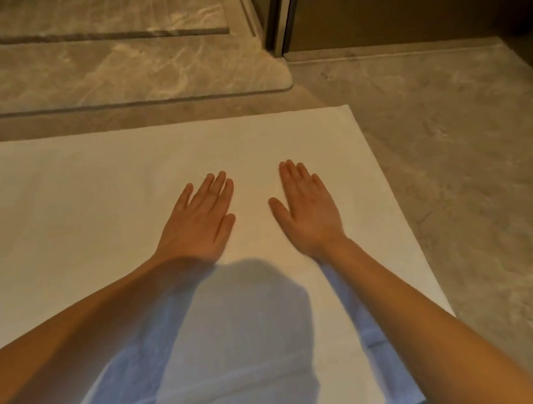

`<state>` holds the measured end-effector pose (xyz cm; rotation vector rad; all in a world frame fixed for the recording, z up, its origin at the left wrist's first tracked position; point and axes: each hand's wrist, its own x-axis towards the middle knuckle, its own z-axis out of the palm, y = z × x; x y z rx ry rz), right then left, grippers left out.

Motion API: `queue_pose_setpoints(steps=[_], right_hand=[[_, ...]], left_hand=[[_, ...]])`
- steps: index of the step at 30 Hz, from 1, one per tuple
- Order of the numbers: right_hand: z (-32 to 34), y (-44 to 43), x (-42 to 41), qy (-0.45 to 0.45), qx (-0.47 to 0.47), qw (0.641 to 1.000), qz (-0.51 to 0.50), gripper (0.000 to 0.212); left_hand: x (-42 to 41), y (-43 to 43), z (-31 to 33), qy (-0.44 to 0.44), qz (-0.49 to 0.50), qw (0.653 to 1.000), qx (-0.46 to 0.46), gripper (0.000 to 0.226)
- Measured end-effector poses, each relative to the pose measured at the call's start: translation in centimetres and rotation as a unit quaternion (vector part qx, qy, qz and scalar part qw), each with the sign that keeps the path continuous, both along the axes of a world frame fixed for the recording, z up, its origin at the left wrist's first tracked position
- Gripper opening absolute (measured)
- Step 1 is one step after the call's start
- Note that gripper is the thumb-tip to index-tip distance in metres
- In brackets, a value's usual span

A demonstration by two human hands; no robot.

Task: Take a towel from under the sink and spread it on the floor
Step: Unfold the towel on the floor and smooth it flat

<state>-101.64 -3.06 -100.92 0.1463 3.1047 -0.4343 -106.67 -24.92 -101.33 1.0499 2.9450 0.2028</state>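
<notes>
White rectangular terry towel [100,199] lies flat on grey marble floor [470,154]; left hand [200,223] and right hand [309,212] rest on it, palms down, fingers extended, grasping nothing

white towel [99,193] lies spread flat on the marbled floor [470,154], unwrinkled.

There is one white towel [99,193], and it lies flat on the floor [471,160]. Two hands are in view: one left hand [199,220] and one right hand [309,210], both with the palm down on the towel and the fingers stretched out. Two bare forearms lead to them. Behind the towel there is one raised marble step [119,69] and one dark door frame [278,13].
</notes>
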Motion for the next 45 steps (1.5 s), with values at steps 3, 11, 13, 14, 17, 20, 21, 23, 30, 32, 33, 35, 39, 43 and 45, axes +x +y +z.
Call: queue_pose_setpoints(steps=[3,11,13,14,17,20,21,23,30,32,33,35,39,43,45], right_hand=[[0.3,7.4,2.0,-0.014,0.023,0.996,-0.081,0.063],[1.1,11.3,3.9,-0.037,0.024,0.991,-0.123,0.064],[1.3,11.2,4.1,-0.044,0.021,0.992,-0.12,0.064],[1.4,11.2,4.1,-0.047,0.023,0.991,-0.12,0.064],[2.8,10.2,3.6,-0.076,0.025,0.986,-0.148,0.064],[4.3,6.1,3.7,-0.051,0.015,0.98,-0.19,0.061],[4.3,3.6,4.2,-0.031,-0.006,0.986,-0.166,0.06],[3.6,-2.1,6.4,-0.004,-0.064,0.995,-0.073,0.058],[0.9,-4.6,10.1,-0.021,-0.029,0.999,0.024,0.055],[0.6,-0.3,11.6,-0.021,0.001,1.0,-0.012,0.057],[0.5,2.0,12.6,-0.022,0.009,0.999,-0.036,0.058],[0.3,6.2,14.6,-0.029,0.02,0.996,-0.083,0.059],[0.7,10.1,17.0,-0.048,0.028,0.989,-0.14,0.061],[2.0,8.9,16.8,-0.061,0.053,0.98,-0.184,0.06],[2.6,5.4,16.8,-0.036,0.051,0.982,-0.18,0.061]], left_hand=[[0.0,0.1,0.0,-0.003,0.001,1.0,0.008,0.062],[-0.3,0.1,0.0,-0.008,0.002,1.0,-0.002,0.062],[-0.2,0.0,-0.2,-0.011,0.001,1.0,-0.009,0.062],[-0.2,-0.1,-0.2,-0.015,0.002,1.0,-0.015,0.061],[-0.2,0.2,0.6,-0.037,0.013,0.998,-0.046,0.059],[2.2,1.4,2.2,-0.021,0.014,0.998,-0.057,0.061],[4.0,1.8,2.5,-0.012,0.0,0.999,-0.043,0.061],[8.3,2.4,2.3,-0.019,-0.035,0.999,-0.001,0.062],[12.9,1.5,0.8,-0.034,-0.054,0.998,0.026,0.058],[12.8,1.3,0.6,-0.041,-0.048,0.998,0.024,0.06],[12.7,1.3,0.5,-0.042,-0.047,0.998,0.025,0.06],[12.6,1.5,0.4,-0.044,-0.046,0.998,0.027,0.06],[12.9,1.6,0.7,-0.051,-0.043,0.997,0.027,0.061],[13.4,1.7,2.0,-0.067,-0.048,0.996,0.021,0.062],[14.8,2.2,2.4,-0.049,-0.078,0.995,0.027,0.061]])
